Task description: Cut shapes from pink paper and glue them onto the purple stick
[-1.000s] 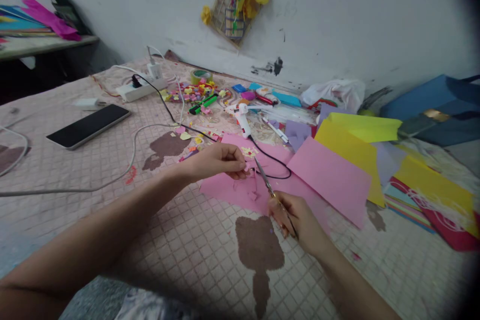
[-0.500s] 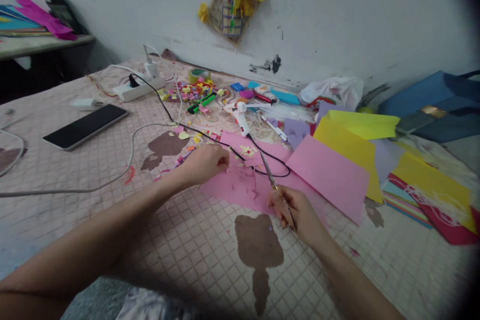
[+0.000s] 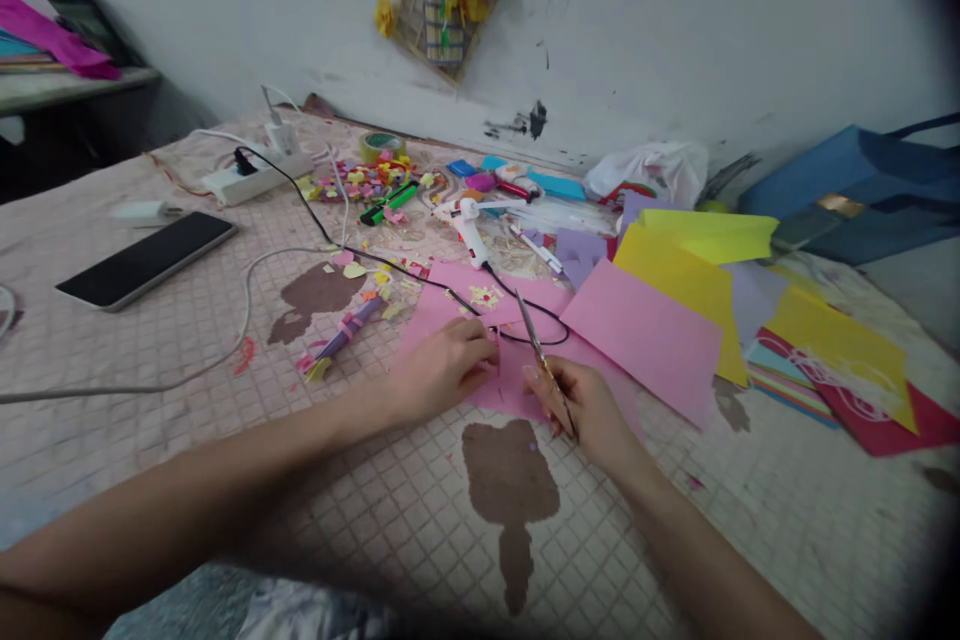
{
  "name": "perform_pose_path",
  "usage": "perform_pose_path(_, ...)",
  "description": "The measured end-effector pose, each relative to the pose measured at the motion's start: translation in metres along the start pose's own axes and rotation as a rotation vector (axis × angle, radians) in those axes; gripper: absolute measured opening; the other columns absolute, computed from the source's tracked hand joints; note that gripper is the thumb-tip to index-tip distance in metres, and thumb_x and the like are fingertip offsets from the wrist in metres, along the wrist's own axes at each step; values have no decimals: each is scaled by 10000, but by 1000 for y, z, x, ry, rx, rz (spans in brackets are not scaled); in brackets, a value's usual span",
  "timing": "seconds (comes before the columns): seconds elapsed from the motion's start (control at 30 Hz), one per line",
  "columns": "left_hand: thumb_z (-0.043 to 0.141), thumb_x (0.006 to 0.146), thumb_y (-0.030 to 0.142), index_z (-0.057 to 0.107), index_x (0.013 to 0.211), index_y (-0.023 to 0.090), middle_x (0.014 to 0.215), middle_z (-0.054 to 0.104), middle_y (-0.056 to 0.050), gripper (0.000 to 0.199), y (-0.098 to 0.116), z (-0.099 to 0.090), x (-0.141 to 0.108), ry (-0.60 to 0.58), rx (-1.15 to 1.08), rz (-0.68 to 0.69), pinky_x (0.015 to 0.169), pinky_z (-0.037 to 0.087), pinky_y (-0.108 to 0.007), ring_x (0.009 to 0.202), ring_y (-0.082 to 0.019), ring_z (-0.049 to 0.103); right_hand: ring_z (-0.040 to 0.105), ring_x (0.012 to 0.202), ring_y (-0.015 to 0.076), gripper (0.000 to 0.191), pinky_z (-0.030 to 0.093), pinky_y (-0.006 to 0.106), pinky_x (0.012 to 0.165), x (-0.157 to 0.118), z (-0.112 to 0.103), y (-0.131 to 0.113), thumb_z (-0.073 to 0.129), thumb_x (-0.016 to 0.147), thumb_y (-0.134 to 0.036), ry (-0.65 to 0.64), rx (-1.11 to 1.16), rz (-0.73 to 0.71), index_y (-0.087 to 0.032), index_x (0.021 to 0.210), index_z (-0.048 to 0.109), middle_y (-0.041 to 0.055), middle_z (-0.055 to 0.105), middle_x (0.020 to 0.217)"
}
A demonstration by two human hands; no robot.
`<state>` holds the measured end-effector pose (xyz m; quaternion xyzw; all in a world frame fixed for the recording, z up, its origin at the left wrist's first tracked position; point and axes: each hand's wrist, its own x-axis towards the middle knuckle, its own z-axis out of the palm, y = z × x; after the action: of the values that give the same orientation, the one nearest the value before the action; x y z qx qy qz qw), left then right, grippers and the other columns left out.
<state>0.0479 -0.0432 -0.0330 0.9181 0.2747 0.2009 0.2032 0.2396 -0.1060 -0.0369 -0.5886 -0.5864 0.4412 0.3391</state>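
Observation:
My left hand [image 3: 444, 368] is closed over the pink paper sheet [image 3: 431, 315], its fingertips pinched at a small pink paper strip [image 3: 499, 372]. My right hand [image 3: 576, 410] grips a pair of scissors [image 3: 531, 325], blades pointing away from me and slightly left. The blades look nearly closed, with nothing seen between them. Small pale yellow paper bits [image 3: 486, 297] lie on the pink sheet beyond my hands. To the left of my left hand rests a rolled purple paper piece [image 3: 349, 328] with pink and yellow ends.
A white glue gun [image 3: 472, 238] stands beyond my hands, its black cable [image 3: 555, 340] looping over the paper. Coloured sheets [image 3: 649, 335] lie to the right. A phone [image 3: 150, 258], a power strip [image 3: 255, 180] and a green cutter [image 3: 390, 204] are on the left and far side.
My left hand has moved right and nearer to me, to the pink strip, uncovering the purple roll. My right hand keeps the scissors almost in place. The view has shifted slightly right.

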Motion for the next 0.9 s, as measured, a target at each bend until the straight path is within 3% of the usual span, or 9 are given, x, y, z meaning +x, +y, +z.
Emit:
perform_pose_path(0.17, 501, 801, 96, 591, 784, 128, 860, 572, -71, 97, 1, 5, 0, -16, -62, -8, 730, 430, -274, 828, -167, 527, 384, 401, 75, 300, 287, 199, 392, 0, 0, 3, 534, 825, -430, 19, -27, -4, -179, 668, 484, -65, 401, 510)
perform_pose_path(0.3, 529, 792, 126, 584, 788, 134, 782, 585, -26, 56, 4, 0, 1, 42, -304, -169, 644, 420, -225, 709, -117, 528, 397, 435, 80, 267, 310, 206, 413, 1, 2, -1, 605, 771, -420, 58, -2, -24, -169, 725, 527, -59, 431, 546)
perform_pose_path(0.43, 550, 798, 195, 596, 792, 134, 747, 604, -10, 77, 7, -4, 2, 22, -499, -282, 577, 395, -205, 630, -92, 507, 389, 427, 74, 254, 304, 201, 402, 0, 7, -8, 611, 752, -405, 0, 82, 38, -161, 769, 544, -63, 438, 541)
perform_pose_path(0.63, 571, 801, 285, 596, 784, 122, 748, 611, -25, 166, 6, 2, 2, 4, -713, -305, 604, 404, -222, 657, -105, 525, 369, 397, 70, 224, 258, 189, 373, -2, 10, -14, 540, 786, -385, -8, 110, 58, -169, 731, 513, -68, 419, 470)
perform_pose_path(0.9, 547, 818, 249, 590, 816, 115, 767, 592, -25, 140, 2, -2, 5, -44, -971, -316, 645, 406, -225, 697, -103, 524, 376, 377, 68, 228, 261, 191, 366, 0, 11, -12, 558, 764, -396, 7, 187, 85, -179, 719, 504, -78, 411, 479)
